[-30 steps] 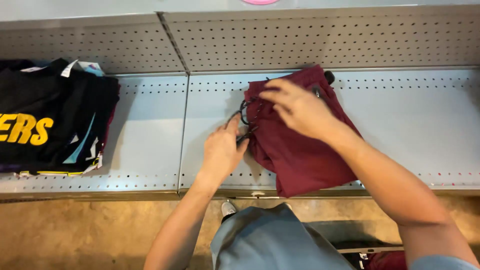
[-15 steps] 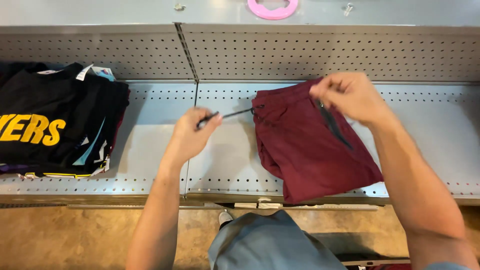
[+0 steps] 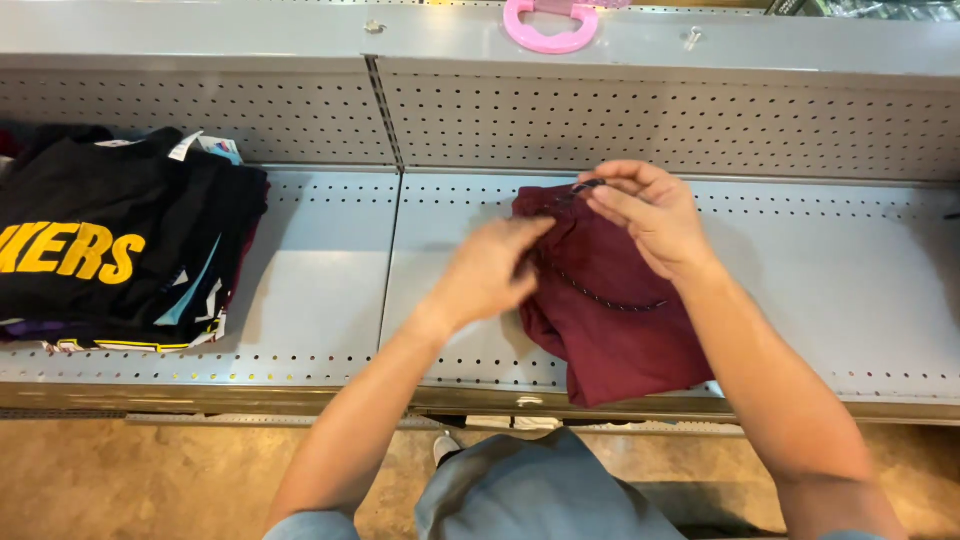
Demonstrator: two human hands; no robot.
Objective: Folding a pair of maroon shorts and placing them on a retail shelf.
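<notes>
Folded maroon shorts (image 3: 620,330) lie on a grey perforated metal shelf (image 3: 330,290). A dark drawstring cord (image 3: 610,297) runs across the fabric. My right hand (image 3: 650,215) pinches the waistband at the top edge of the shorts, fingers closed on the cloth and cord end. My left hand (image 3: 490,270) rests on the left edge of the shorts with its fingers curled into the fabric near the cord.
A stack of folded black garments with yellow lettering (image 3: 110,255) sits at the shelf's left. A pink plastic ring-shaped hanger piece (image 3: 550,25) lies on the ledge above the pegboard back wall (image 3: 700,125). Tan floor and my grey trousers (image 3: 540,495) show below.
My left hand, which had pulled the drawstring out to the left, has come back onto the shorts. The cord now lies across the fabric. My right hand stays at the waistband.
</notes>
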